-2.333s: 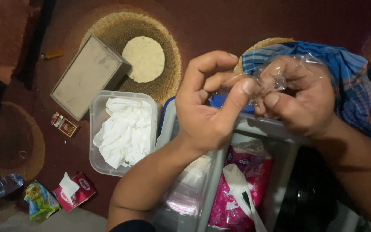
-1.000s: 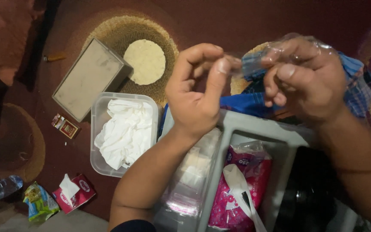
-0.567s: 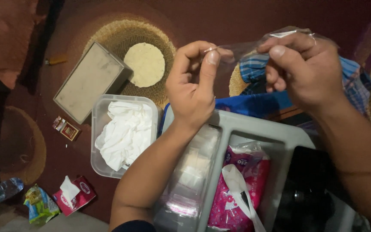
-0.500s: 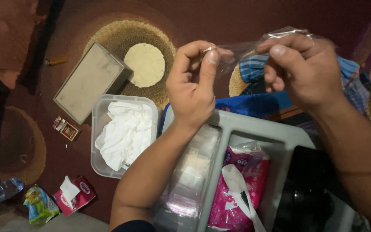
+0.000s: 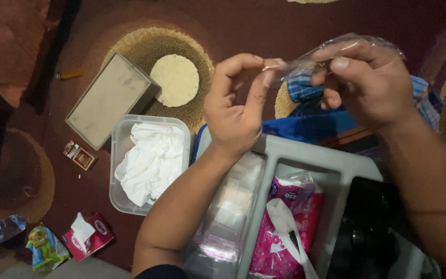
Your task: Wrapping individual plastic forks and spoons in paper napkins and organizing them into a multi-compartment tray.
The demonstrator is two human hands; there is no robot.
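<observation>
We hold a small clear plastic bag stretched between both hands, above the grey divided tray. A moment ago it sat bunched in our right hand; now our left hand pinches one edge between thumb and forefinger while the right pinches the other, so the bag looks pulled taut. Beside the tray sits a clear tub of white cloth.
</observation>
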